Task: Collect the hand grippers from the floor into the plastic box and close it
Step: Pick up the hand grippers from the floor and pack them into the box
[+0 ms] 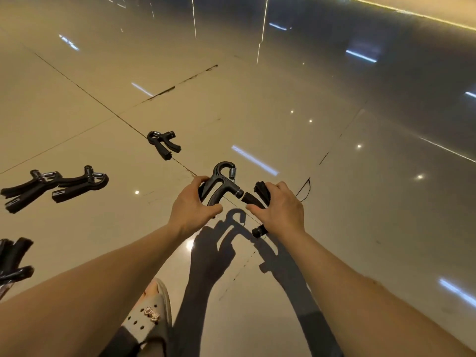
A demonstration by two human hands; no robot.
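At the centre of the frame the left hand (192, 202) held the centre gripper (221, 181), and just right of it the right hand (280, 207) held the right gripper (260, 193); the two tools' near ends lay just beside each other. Their shadows fell on the floor (334, 150) directly below them in the frame. Up and to the left of the hands, well apart, the far gripper (163, 144) lay on the floor. At the left of the frame the pair of grippers (79, 182) lay side by side, seemingly touching. Below that pair, at the lower left edge, lay the edge grippers (15, 261), partly cut off. A sandal (152, 310) stood at the bottom centre, between the two forearms.
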